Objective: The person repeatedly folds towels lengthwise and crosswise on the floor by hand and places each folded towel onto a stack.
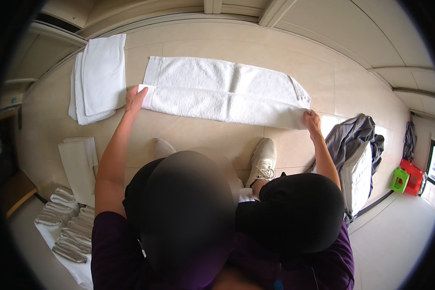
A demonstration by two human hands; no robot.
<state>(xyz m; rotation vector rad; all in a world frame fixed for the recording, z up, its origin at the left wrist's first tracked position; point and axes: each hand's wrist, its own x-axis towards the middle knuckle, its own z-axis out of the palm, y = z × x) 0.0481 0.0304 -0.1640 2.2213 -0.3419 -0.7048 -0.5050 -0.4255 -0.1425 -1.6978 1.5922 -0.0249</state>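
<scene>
Your left hand (137, 98) and right hand (312, 121) grip a part-folded white terry towel (222, 101) at twelve o'clock. Stacked towels (103, 79) lie at ten.

Spread towel (193, 102): white terry cloth, matt, rough with loops | folded towels (105, 72): matt cloth, smoother-looking from where I stand | floor (208, 137): smooth tile, faintly glossy | grey heap (345, 137): dull cloth | green piece (398, 180), red piece (413, 177): smooth plastic, apparently | right shoe (264, 155): matt | purple shirt (112, 246): matt cloth
</scene>
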